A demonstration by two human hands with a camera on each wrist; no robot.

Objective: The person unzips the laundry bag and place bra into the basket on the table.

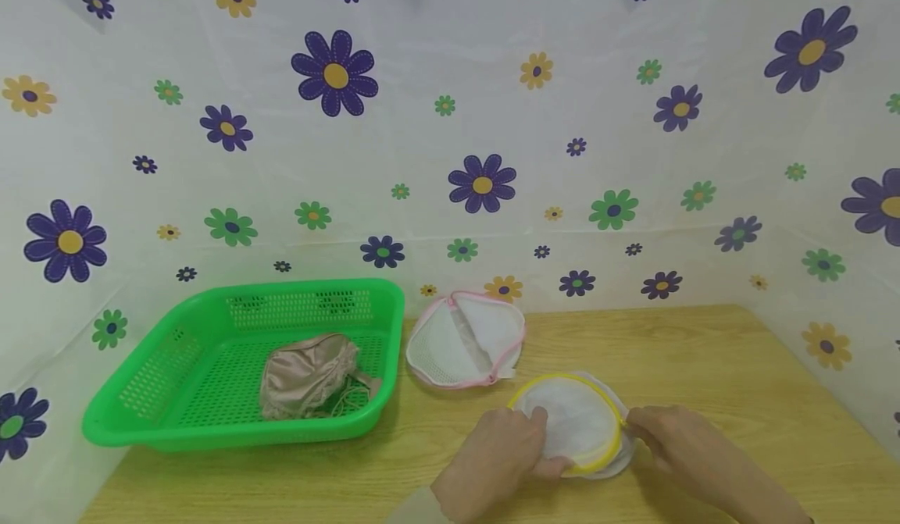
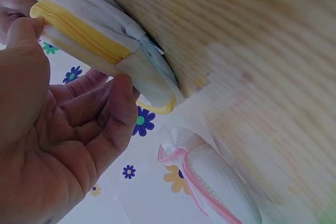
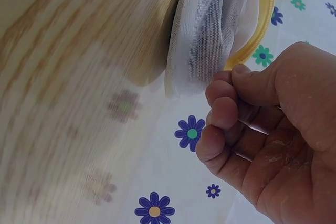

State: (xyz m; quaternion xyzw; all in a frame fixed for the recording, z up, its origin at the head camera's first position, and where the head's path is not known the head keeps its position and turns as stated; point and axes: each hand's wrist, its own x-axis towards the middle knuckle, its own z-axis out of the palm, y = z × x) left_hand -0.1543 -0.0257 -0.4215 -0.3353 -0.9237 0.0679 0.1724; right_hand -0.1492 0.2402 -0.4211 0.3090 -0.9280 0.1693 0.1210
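Note:
A round white mesh laundry bag with a yellow zipper band is held just above or on the wooden table, near its front. My left hand grips the bag's left and lower edge, the thumb on the upper face. At the opposite edge my right hand pinches the yellow zipper between thumb and forefinger. In the right wrist view, the pinching fingertips hide whatever zipper pull is there. Through the mesh shows something darker, too unclear to name.
A second mesh laundry bag with pink trim lies farther back. To the left stands a green plastic basket, holding a beige satin bra-like garment with lace and straps. Flowered white sheeting rises behind the wooden table.

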